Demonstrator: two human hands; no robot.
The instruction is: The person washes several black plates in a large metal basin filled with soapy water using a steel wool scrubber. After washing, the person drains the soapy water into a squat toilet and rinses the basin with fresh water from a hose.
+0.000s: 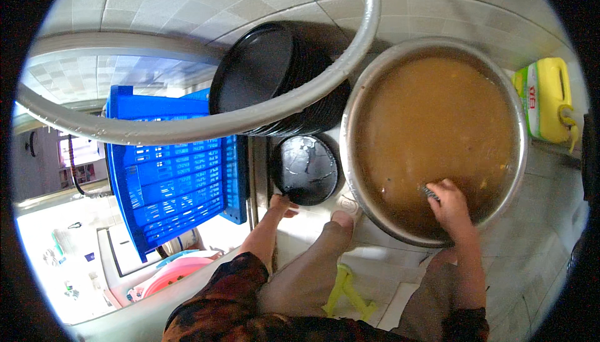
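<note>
My right hand (448, 203) is over the near part of a large round metal basin (519, 173) full of cloudy brown water. It grips a small grey scouring pad (431, 192), apparently a metal one, just above the water. My left hand (284, 205) is at the lower left edge of a round black pan (305, 168), wet and shiny inside, which lies on the floor left of the basin. The fingers look close to its rim, but whether they grip it cannot be told. Behind that pan, a tall stack of similar black pans (255, 70) leans on its side.
A thick pale hose (281, 110) arches across the view in front of the stack. Stacked blue plastic crates (176, 192) stand left. A yellow detergent jug (548, 100) is by the wall, right of the basin. A pink plastic basin (176, 271) lies lower left, a yellow-green stool (347, 290) below me.
</note>
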